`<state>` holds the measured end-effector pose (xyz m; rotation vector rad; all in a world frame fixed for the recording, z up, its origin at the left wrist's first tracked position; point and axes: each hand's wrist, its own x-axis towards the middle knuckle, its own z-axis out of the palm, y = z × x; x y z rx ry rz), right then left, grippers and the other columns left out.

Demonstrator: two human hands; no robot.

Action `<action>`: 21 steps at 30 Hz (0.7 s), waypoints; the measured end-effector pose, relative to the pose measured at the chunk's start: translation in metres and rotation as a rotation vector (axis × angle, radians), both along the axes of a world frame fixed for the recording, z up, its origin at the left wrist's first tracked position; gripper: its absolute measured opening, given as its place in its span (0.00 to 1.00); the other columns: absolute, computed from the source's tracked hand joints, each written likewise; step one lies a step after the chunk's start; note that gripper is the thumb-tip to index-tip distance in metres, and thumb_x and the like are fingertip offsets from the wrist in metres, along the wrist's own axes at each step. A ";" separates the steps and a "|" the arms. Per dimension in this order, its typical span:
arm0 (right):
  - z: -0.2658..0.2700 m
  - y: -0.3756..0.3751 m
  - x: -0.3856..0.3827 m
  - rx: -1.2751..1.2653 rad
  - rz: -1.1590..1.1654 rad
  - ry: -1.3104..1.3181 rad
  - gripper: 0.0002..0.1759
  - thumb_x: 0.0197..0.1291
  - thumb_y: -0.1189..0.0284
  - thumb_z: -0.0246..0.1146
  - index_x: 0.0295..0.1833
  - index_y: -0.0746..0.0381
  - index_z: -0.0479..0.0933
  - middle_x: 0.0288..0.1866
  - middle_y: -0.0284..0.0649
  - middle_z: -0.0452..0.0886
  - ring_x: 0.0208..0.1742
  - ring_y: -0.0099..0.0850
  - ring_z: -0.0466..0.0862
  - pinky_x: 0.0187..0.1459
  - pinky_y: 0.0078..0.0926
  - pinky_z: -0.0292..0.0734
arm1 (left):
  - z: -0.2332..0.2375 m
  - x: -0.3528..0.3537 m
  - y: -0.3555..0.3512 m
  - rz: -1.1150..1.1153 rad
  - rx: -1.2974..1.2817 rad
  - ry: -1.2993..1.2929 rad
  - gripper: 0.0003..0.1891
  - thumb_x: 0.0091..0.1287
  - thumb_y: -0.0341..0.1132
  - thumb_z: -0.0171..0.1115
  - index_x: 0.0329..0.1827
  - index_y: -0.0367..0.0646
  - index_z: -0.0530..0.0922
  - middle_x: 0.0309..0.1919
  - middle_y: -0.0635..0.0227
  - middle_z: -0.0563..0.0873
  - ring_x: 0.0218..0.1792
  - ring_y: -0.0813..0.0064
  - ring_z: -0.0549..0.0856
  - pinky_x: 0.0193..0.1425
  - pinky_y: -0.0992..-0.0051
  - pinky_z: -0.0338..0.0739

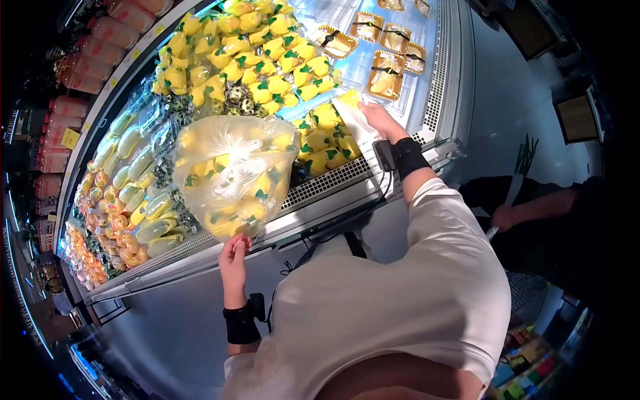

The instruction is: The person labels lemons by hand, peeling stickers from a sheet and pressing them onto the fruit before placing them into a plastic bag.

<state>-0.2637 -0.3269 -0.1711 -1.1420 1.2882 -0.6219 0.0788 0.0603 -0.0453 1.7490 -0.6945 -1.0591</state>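
Note:
My left hand (235, 253) is closed in a pinch at the near edge of a large translucent plastic bag (230, 150). The bag bulges over the display; yellow pieces show through it, and whether they lie inside or behind is hard to tell. My right hand (383, 121) is closed on a white sheet (360, 127) with a yellow patch at its top. Beside that sheet lie yellow packages with green leaf shapes (325, 141). More of these yellow packages (273, 50) fill the display beyond the bag.
Amber trays of wrapped food (385, 73) stand at the back right. Long pale green wrapped produce (133, 143) and orange-toned fruit (113, 223) lie left. A perforated metal rim (333, 177) edges the case. Another person's hand (505, 217) is at right, near long green stalks (527, 155).

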 end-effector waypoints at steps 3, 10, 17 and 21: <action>-0.050 -0.037 0.035 0.027 -0.018 0.092 0.29 0.66 0.49 0.56 0.49 0.69 0.77 0.33 0.35 0.78 0.32 0.22 0.74 0.37 0.21 0.71 | 0.003 -0.004 0.006 0.065 0.069 -0.002 0.13 0.72 0.30 0.53 0.55 0.36 0.76 0.42 0.66 0.85 0.42 0.78 0.82 0.47 0.80 0.75; -0.110 -0.084 0.135 0.211 0.272 -0.007 0.32 0.64 0.48 0.56 0.55 0.69 0.75 0.36 0.40 0.81 0.33 0.32 0.77 0.39 0.26 0.73 | -0.003 -0.003 0.019 0.136 0.173 -0.010 0.14 0.73 0.35 0.54 0.55 0.38 0.77 0.41 0.67 0.85 0.42 0.78 0.83 0.47 0.80 0.75; -0.058 -0.063 0.153 -0.070 0.229 0.428 0.35 0.49 0.46 0.68 0.35 0.74 0.78 0.30 0.51 0.83 0.34 0.42 0.84 0.35 0.33 0.76 | -0.006 0.004 0.031 0.197 0.175 -0.032 0.13 0.72 0.35 0.55 0.54 0.38 0.77 0.41 0.67 0.85 0.42 0.79 0.83 0.46 0.80 0.75; -0.061 -0.051 0.161 -0.201 0.303 0.479 0.34 0.46 0.50 0.69 0.40 0.73 0.76 0.31 0.52 0.83 0.34 0.43 0.84 0.38 0.34 0.77 | -0.007 0.004 0.034 0.273 0.179 0.012 0.13 0.71 0.31 0.56 0.54 0.34 0.77 0.40 0.66 0.85 0.40 0.80 0.82 0.46 0.81 0.75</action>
